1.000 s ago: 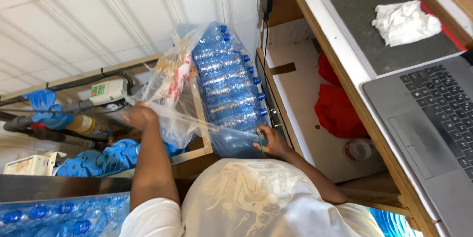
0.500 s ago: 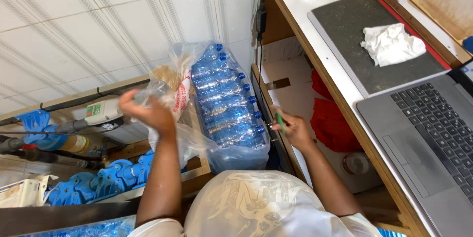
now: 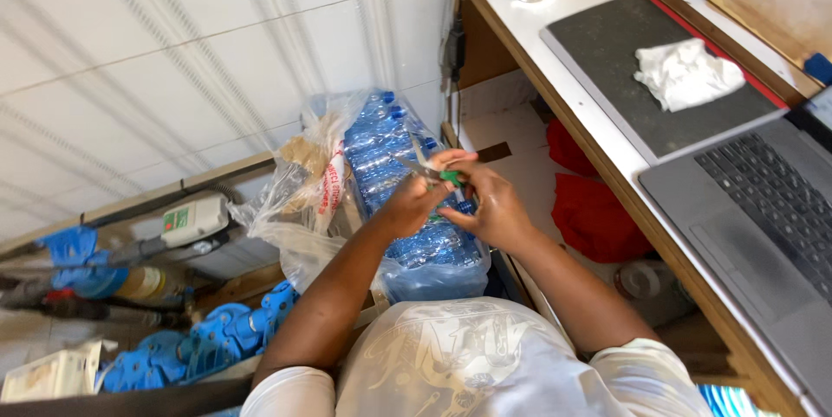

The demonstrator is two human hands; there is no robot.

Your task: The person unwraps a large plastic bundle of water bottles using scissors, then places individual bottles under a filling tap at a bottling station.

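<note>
Meeting over a shrink-wrapped pack of blue water bottles [image 3: 407,200], both hands work a small pair of green-handled scissors [image 3: 436,174] — the left hand [image 3: 414,200] curled round the blades' end, the right hand [image 3: 487,209] pinching the handle. A crumpled clear plastic bag [image 3: 299,200] lies just beside the pack, a red cloth [image 3: 594,209] under the desk [image 3: 598,135] — on which sits a laptop [image 3: 763,209].
</note>
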